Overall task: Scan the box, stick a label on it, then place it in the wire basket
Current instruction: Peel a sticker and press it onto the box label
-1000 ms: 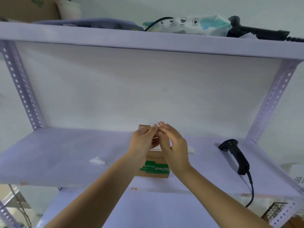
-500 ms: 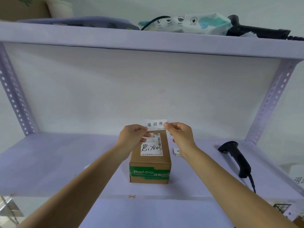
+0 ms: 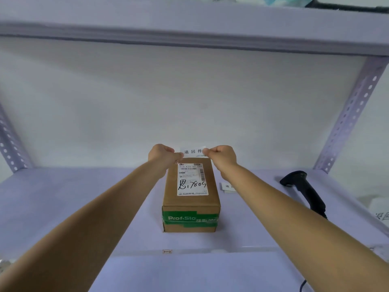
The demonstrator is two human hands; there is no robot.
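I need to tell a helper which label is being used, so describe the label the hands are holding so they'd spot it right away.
On the lower purple shelf stands a brown box with green tape. Just above its far edge, the left hand and right hand stretch a small white label between them. Unlike the shipping label stuck on the box top, it carries only three printed characters.

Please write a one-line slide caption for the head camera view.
Left hand and right hand stretch a white label above the far end of the cardboard box; scanner lies alongside.

The left hand point(image 3: 163, 155) and right hand point(image 3: 221, 155) pinch a white label point(image 3: 193, 151) taut above the box's point(image 3: 191, 199) far end.
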